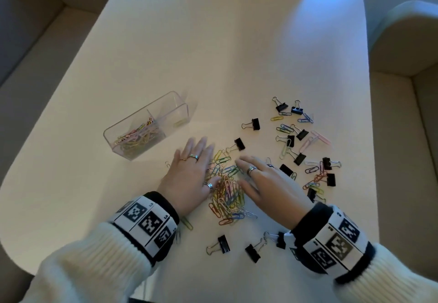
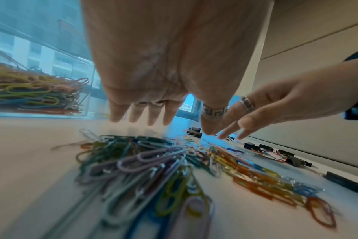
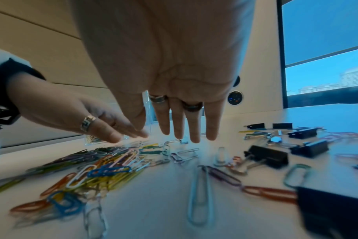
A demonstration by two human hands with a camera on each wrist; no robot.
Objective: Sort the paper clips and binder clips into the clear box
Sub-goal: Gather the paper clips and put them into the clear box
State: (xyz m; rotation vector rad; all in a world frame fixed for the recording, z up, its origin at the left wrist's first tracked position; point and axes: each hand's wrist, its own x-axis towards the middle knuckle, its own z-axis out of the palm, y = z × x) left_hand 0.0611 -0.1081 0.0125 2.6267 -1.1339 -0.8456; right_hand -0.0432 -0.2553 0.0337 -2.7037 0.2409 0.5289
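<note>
At the left of the head view, the clear box (image 1: 132,134) sits on the desk (image 1: 213,41). Its nearer compartment already holds a tangle of coloured paper clips; the far compartment looks almost bare, with something pale I cannot make out.

Lower centre, the left hand (image 1: 189,174) lies flat, fingers straight and slightly spread, holding nothing, against the left side of the paper clip pile (image 1: 226,196). The right hand (image 1: 267,181) mirrors it on the pile's right side, fingers likewise straight and empty. I'd judge the two hands flank the heap to herd it together for scooping.

To the right and along the lower edge, black binder clips (image 1: 301,134) lie scattered among stray paper clips, none boxed yet.
</note>
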